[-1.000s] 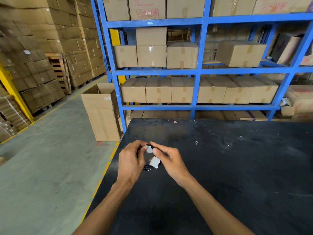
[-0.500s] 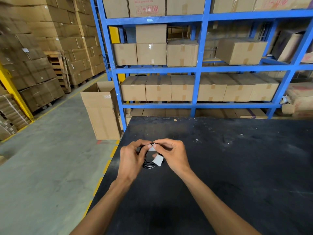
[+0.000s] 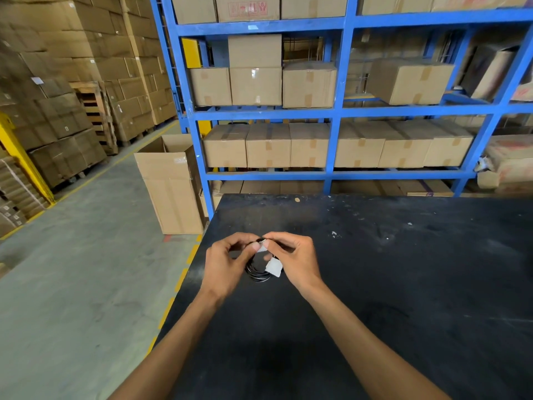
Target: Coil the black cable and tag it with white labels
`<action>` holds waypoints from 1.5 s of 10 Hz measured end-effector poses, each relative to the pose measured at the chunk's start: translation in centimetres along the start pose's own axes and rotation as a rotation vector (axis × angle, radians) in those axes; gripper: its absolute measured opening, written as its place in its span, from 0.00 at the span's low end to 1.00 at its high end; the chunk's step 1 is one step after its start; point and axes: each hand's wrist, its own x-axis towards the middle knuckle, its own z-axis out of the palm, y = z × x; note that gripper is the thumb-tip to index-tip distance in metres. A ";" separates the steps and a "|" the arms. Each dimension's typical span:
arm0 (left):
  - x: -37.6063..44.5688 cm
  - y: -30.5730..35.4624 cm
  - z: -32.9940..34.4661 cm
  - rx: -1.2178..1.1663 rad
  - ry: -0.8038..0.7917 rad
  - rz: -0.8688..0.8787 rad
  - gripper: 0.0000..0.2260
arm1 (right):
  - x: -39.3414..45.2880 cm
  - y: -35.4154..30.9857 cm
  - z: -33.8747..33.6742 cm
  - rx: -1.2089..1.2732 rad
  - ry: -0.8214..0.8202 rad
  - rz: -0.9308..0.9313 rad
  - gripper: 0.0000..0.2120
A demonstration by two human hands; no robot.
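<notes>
- Left hand (image 3: 227, 264) & right hand (image 3: 294, 261), pinched shut on small white paper label (image 3: 262, 249), sit slightly higher vs 0.5 s ago.
- Coiled thin black cable (image 3: 257, 274) hangs between them above dark matte table (image 3: 403, 284); second white tag (image 3: 273, 267) probably attached.

Single head cam, wide-angle (edges bow), looks forward and down over the black tabletop (image 3: 403, 284). Hands close, centre frame; blue shelving (image 3: 340, 111) fills the background, aisle floor left.

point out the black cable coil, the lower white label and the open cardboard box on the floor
black cable coil (image 3: 257, 275), head view, on the coil's lower arc between the hands
lower white label (image 3: 273, 267), head view, centre of the tag
open cardboard box (image 3: 170, 194), head view, its front face
</notes>
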 end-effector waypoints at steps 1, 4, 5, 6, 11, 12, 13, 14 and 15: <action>-0.2 -0.6 -0.2 -0.017 -0.042 -0.071 0.03 | 0.2 0.8 -0.4 0.033 -0.045 0.082 0.07; -2.6 -5.2 2.0 -0.065 0.127 -0.483 0.04 | -0.2 6.5 -0.1 -0.241 -0.177 0.348 0.15; -3.2 -7.1 2.7 -0.129 0.174 -0.623 0.05 | -0.8 8.9 -0.2 -0.327 -0.184 0.389 0.14; -4.3 -9.5 3.9 -0.196 0.204 -0.799 0.04 | -1.3 11.6 0.0 -0.410 -0.179 0.419 0.15; -8.9 -18.9 7.4 -0.308 -0.126 -1.285 0.08 | -3.0 23.6 1.7 -0.750 -0.363 0.613 0.15; -8.6 -19.8 7.0 -0.252 -0.243 -1.289 0.02 | -2.8 24.9 2.0 -0.764 -0.401 0.641 0.18; -8.1 -20.0 6.1 -0.160 -0.300 -1.268 0.02 | -2.5 25.0 1.6 -0.775 -0.461 0.619 0.18; -7.0 -19.9 4.6 -0.122 -0.333 -1.221 0.03 | -2.0 24.6 0.6 -0.767 -0.464 0.587 0.18; -5.2 -19.1 2.5 -0.131 -0.362 -1.139 0.09 | -0.9 23.3 -0.6 -0.690 -0.367 0.587 0.14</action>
